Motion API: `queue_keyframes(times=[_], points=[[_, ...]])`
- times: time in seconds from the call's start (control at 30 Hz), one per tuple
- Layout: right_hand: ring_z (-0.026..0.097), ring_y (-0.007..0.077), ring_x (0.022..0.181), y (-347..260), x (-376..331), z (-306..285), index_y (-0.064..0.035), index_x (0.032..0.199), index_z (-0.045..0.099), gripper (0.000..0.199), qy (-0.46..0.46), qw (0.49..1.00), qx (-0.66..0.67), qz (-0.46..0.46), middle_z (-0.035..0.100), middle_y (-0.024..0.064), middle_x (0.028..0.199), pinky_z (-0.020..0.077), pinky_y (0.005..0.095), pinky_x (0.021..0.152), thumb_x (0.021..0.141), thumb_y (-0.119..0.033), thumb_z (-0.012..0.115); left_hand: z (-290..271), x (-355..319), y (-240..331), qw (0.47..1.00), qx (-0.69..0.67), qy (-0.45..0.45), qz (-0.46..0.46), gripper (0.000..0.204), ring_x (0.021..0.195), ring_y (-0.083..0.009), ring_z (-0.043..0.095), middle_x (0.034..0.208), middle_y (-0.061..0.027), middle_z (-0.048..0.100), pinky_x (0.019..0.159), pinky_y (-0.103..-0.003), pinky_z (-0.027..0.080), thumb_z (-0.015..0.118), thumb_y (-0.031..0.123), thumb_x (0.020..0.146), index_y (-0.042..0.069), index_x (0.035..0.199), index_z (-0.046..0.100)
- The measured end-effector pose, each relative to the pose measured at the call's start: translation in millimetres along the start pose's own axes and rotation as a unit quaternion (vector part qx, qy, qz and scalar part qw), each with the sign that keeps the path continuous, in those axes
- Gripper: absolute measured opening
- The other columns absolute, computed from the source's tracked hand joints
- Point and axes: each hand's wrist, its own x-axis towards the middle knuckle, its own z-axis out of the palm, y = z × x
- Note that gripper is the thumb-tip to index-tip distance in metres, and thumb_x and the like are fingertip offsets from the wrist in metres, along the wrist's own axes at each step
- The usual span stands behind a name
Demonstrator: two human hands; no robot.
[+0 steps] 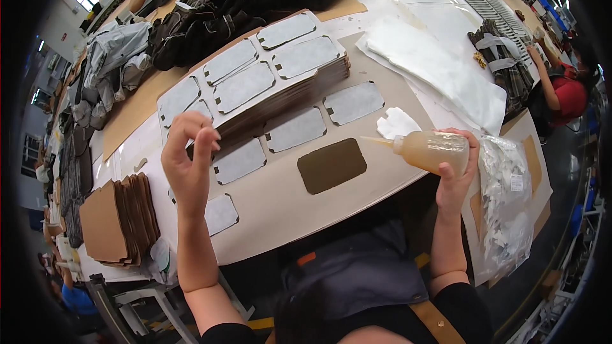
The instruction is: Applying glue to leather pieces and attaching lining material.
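My right hand (460,169) is wrapped round a clear squeeze bottle (437,151) of cloudy yellowish liquid. The bottle lies tilted on its side in the air, its thin nozzle pointing left over the board. Below the nozzle, a dark olive-brown rounded panel (332,165) lies flat on a beige board (280,236). My left hand (189,146) is raised above the board's left part, fingers loosely bent, with nothing visible in it. Behind it, grey-white panels with dark corners (295,129) lie in a row, beside a tall stack topped with similar panels (245,86).
A white crumpled cloth (398,123) lies beyond the bottle. Brown panels (118,223) are piled at left. Dark garments (255,6) heap along the back, white sheet material (440,76) at back right. A plastic bag (507,197) sits at right. A person in red (564,92) works farther right.
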Motion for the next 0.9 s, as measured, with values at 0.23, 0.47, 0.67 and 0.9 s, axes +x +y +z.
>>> queue_keyframes(times=[0.23, 0.47, 0.67, 0.9], points=[[0.060, 0.0316, 0.126, 5, -23, 29, -0.0056, 0.138, 0.042, 0.068, -0.032, 0.999, -0.030, -0.027, 0.054, 0.0163, 0.131, 0.0491, 0.0421, 0.107, 0.086, -0.016, 0.084, -17, -42, -37, 0.982, 0.019, 0.176, -0.065, 0.018, 0.102, -0.0103, 0.058, 0.108, -0.0028, 0.062, 0.096, -0.026, 0.045, 0.064, 0.004, 0.102, 0.000, 0.119, 0.062], [0.061, 0.0303, 0.123, 4, -34, 33, -0.0047, 0.136, 0.043, 0.065, -0.027, 0.993, -0.107, -0.051, 0.056, 0.0159, 0.129, 0.0486, 0.0407, 0.105, 0.086, -0.015, 0.084, -26, -53, -53, 0.970, 0.021, 0.238, -0.051, 0.021, 0.105, -0.0098, 0.056, 0.113, -0.0036, 0.062, 0.096, -0.025, 0.045, 0.062, 0.005, 0.103, 0.000, 0.124, 0.062], [0.061, 0.0301, 0.122, 6, -36, 36, -0.0042, 0.136, 0.043, 0.064, -0.031, 0.992, -0.112, -0.059, 0.056, 0.0163, 0.128, 0.0487, 0.0408, 0.105, 0.087, -0.016, 0.083, -29, -53, -50, 0.961, -0.004, 0.266, -0.068, 0.022, 0.104, -0.0098, 0.056, 0.115, -0.0047, 0.062, 0.095, -0.024, 0.045, 0.062, 0.003, 0.102, -0.002, 0.123, 0.061], [0.062, 0.0312, 0.121, 6, -36, 37, -0.0044, 0.135, 0.042, 0.064, -0.044, 0.984, -0.150, -0.086, 0.056, 0.0178, 0.128, 0.0488, 0.0418, 0.104, 0.087, -0.016, 0.083, -28, -54, -51, 0.962, -0.010, 0.263, -0.069, 0.021, 0.106, -0.0104, 0.058, 0.119, -0.0058, 0.063, 0.097, -0.025, 0.046, 0.061, 0.002, 0.102, -0.002, 0.123, 0.061]])
